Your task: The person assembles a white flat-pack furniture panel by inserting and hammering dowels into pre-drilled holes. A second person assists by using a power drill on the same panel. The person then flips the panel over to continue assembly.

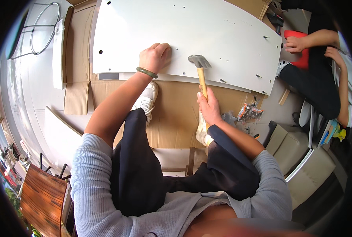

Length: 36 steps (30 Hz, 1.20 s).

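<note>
A large white board [144, 23] with drilled holes lies flat in front of me. My left hand [155, 56], a green bangle at its wrist, rests over the board near its front edge. Its fingers are curled closed, and whatever is in them, if anything, is hidden. In my right hand [210, 106] is a claw hammer [201, 75], gripped by its wooden handle. The metal head is up over the board, right of my left hand. Several small dark pegs [258, 76] stand in the board's right part.
Brown cardboard [176, 114] lies under the board and my shoes. Bags of small hardware [250, 112] sit at the right, near a beige chair [294, 146]. Another person [318, 71] sits at the far right beside a red object [296, 55]. A power drill [277, 21] lies behind.
</note>
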### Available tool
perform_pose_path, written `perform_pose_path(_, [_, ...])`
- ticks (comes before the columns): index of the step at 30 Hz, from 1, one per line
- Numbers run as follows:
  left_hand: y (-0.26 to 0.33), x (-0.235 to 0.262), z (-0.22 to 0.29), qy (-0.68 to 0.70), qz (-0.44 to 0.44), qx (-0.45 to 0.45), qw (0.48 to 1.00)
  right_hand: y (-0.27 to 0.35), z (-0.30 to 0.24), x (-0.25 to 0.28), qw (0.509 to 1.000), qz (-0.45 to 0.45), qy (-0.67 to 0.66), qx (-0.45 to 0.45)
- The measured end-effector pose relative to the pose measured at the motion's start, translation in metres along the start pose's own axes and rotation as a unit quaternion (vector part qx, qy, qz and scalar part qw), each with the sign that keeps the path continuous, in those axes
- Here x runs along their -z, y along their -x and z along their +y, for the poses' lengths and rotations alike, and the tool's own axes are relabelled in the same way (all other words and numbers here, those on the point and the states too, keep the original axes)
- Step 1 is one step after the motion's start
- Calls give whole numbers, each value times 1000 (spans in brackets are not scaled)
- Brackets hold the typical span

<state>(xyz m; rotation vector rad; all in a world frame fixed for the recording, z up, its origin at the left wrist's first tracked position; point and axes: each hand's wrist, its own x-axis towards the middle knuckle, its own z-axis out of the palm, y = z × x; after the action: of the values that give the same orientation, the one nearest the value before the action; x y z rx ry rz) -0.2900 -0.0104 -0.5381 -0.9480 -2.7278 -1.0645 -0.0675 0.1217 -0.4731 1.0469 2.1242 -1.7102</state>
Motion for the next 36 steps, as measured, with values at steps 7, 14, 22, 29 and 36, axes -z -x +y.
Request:
perform_pose_path(7, [1, 2, 1, 8, -10, 34, 999, -13, -12, -12, 999, -12, 15, 37])
perform_pose_path(14, [1, 2, 1, 44, -6, 53, 998, -11, -6, -15, 998, 10, 39, 45])
perform_pose_path(22, [0, 0, 3, 38, 0, 43, 998, -6, -4, -12, 998, -4, 35, 53])
perform_pose_path(29, [-1, 7, 4, 54, -35, 72, 995, -7, -1, -4, 996, -32, 86, 12])
perform_pose_path(36, [32, 34, -3, 155, -8, 155, 976, -17, -19, -4, 996, -14, 58, 59])
